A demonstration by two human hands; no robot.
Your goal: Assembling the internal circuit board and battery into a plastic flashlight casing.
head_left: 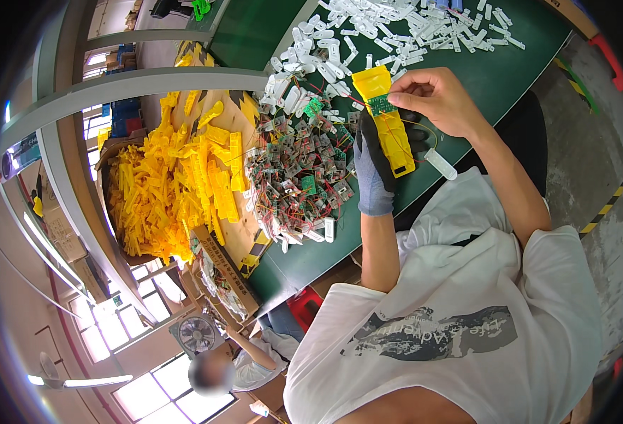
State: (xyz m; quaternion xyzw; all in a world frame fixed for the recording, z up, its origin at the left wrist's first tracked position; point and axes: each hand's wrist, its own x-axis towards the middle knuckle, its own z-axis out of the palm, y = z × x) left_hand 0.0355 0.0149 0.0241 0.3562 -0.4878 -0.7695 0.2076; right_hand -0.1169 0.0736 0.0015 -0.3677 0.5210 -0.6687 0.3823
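My left hand (374, 166), in a grey and black glove, is closed around a long yellow plastic housing (398, 152) that lies tilted above the green table. Across the housing's middle sits a small green circuit board (380, 105) with thin wires. My bare right hand (435, 102) pinches the board's right edge between thumb and fingers. From a yellow wire a white oblong plastic piece (440, 164) hangs at the right of the housing. Left of my gloved hand, a heap of circuit boards (301, 166) with red wires and white parts reaches close to it.
Many white plastic pieces (410, 32) lie across the far side of the green table (523, 74). Yellow housings (163, 191) fill a carton and spill over a wooden board at left. A metal frame bar (149, 88) crosses above. A co-worker (258, 360) sits at lower left near a fan (196, 333).
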